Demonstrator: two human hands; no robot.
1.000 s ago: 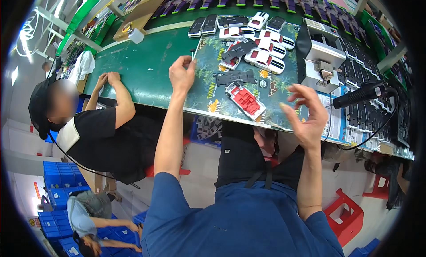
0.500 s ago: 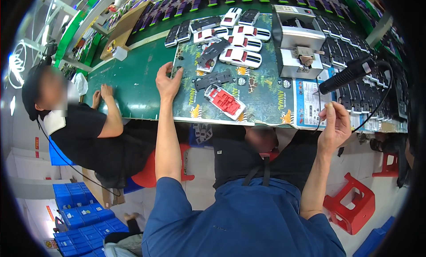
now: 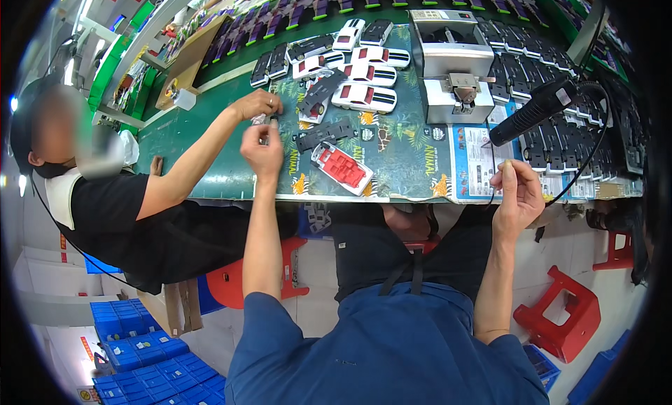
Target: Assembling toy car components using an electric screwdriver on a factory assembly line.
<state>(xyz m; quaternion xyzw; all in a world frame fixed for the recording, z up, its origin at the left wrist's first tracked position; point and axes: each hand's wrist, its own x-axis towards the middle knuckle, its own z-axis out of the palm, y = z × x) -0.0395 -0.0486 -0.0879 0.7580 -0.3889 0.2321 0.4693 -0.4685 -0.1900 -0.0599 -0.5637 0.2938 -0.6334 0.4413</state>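
My left hand [image 3: 263, 151] is closed in a pinch over the left edge of the printed sheet, next to a co-worker's hand [image 3: 253, 105]. Something small and dark shows at its fingertips; I cannot make out what. My right hand [image 3: 519, 195] pinches thumb against fingers below a black cylindrical tool [image 3: 525, 118]; what it holds is too small to name. Between my hands lies an upturned white toy car body [image 3: 341, 168] with a red interior. A black toy car chassis [image 3: 324, 134] lies just beyond it. Another chassis [image 3: 322, 93] leans across a white car.
Several white toy cars [image 3: 364, 97] with black stripes stand farther back. A silver machine [image 3: 458, 69] sits right of them, with rows of black chassis [image 3: 553, 146] beyond. Purple parts [image 3: 350, 2] line the far side. A co-worker sits at left; a red stool [image 3: 560, 314] is on the floor.
The co-worker's arm has reached across to my left hand. My left hand has moved slightly nearer to me and closed from a looser spread. My right hand stays pinched.
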